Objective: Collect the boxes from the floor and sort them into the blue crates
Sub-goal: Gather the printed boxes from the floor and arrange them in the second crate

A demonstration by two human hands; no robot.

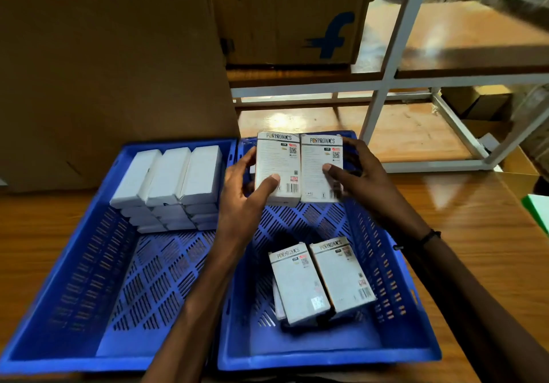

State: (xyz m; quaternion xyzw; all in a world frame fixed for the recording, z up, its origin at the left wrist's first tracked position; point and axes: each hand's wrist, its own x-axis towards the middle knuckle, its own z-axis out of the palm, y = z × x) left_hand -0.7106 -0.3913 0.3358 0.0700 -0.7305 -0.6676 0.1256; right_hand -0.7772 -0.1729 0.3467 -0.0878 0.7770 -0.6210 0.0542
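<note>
Two blue crates sit side by side on the wooden floor. The left crate (pixel 74 264) holds rows of plain white boxes (pixel 169 180) stacked at its far end. The right crate (pixel 386 278) has several white Portronics boxes (pixel 320 278) lying near its front. Above its far end, my left hand (pixel 240 195) grips one white Portronics box (pixel 277 163), thumb on its face. My right hand (pixel 359 180) grips a second Portronics box (pixel 319 171) right beside the first, the two edge to edge.
A large cardboard carton (pixel 104 70) stands behind the left crate. A second carton with a blue logo (pixel 297 20) sits on a white metal rack (pixel 383 85) behind the crates. Something green (pixel 537 210) lies at the right edge.
</note>
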